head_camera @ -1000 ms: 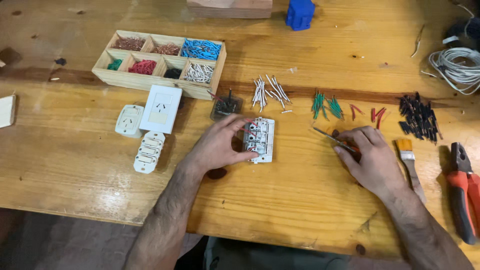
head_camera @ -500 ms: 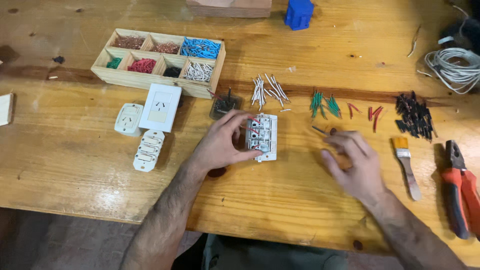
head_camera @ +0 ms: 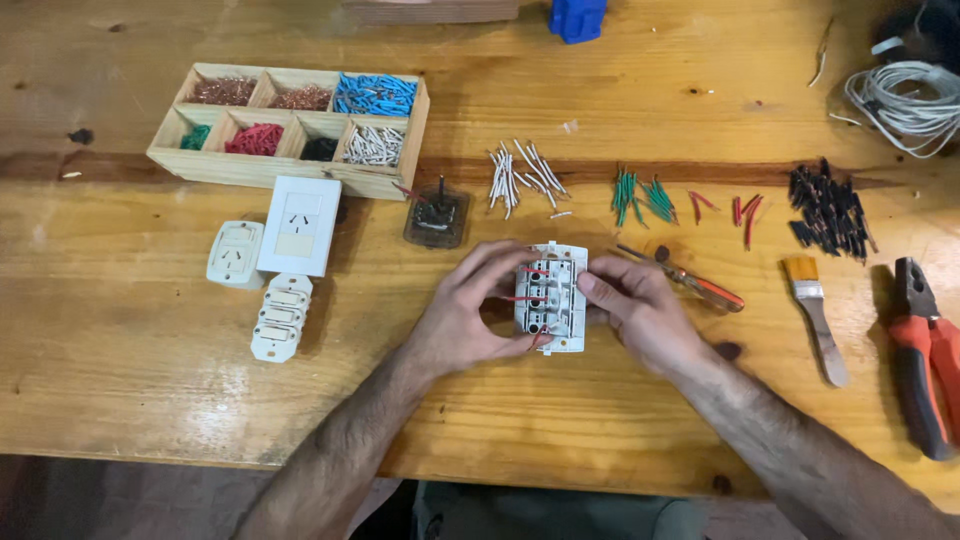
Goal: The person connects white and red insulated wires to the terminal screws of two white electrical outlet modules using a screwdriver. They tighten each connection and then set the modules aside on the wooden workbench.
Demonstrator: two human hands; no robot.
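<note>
The white socket module (head_camera: 550, 297) is gripped from both sides, back up on the desk (head_camera: 120, 350), by the left hand (head_camera: 470, 310) and right hand (head_camera: 630, 310), apparently to steady it. Short red wires (head_camera: 525, 297) are seen at its terminals, and a screwdriver (head_camera: 690, 282) lies just beside the right hand.

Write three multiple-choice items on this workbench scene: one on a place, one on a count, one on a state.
1. Where is the small paintbrush with wooden handle?
A. in the wooden compartment tray
B. between the orange-handled screwdriver and the red-handled pliers
C. under the left hand

2. How many compartments has the tray?
A. seven
B. two
C. twelve

3. What is the state of the white switch module with red wires?
A. lying untouched
B. held by both hands
C. inside the tray

Answers: 1 B, it lies on the table between them. 2 A, three above, four below. 3 B, left hand and right hand grip its sides.
</note>
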